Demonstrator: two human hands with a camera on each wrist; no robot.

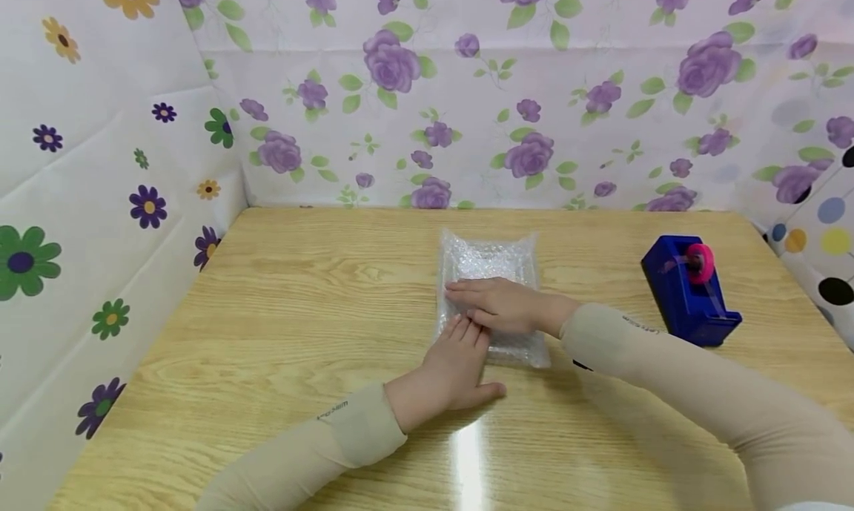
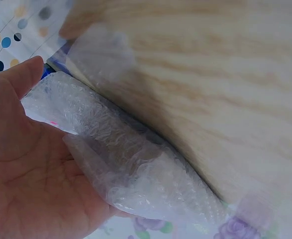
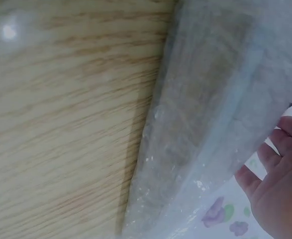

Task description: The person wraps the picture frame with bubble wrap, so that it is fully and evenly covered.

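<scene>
A flat rectangular package in clear bubble wrap lies on the wooden table. Over its left and near part rests my left hand, fingers straight and thumb stretched out to the right. My right hand lies across the middle of the wrap, fingers extended leftward, close to the left fingertips. In the left wrist view the bubble wrap covers part of the left hand. The right wrist view shows the wrap's long edge against the tabletop. What the wrap encloses cannot be made out.
A blue tape dispenser with a pink-cored roll stands at the right of the wooden table. Flower-patterned cloth hangs behind the table's back edge, with more patterned cloth along both sides.
</scene>
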